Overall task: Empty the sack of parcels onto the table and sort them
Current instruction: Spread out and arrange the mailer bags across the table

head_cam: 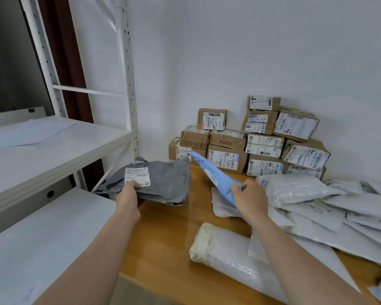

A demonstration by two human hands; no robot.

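Grey parcel bag (161,181), mid-left of pic, gripped at its near edge by the left hand (128,198). Right hand (249,200) pinches a blue bag (213,172) at center. White bags (312,203) piled at right on the wood table (163,243); brown boxes (251,142) stacked by the wall behind.

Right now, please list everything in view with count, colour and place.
grey parcel: one, grey, over the table's left edge
blue parcel: one, light blue, above the table
cardboard boxes: about a dozen, brown, stacked against the wall
white parcels: many, white, heaped at right
bubble-wrapped parcel: one, whitish, table's front
table: one, orange-brown, centre
shelf rack: one, white, left
sheet of paper: one, white, upper shelf
left hand: grips the grey parcel
right hand: grips the blue parcel
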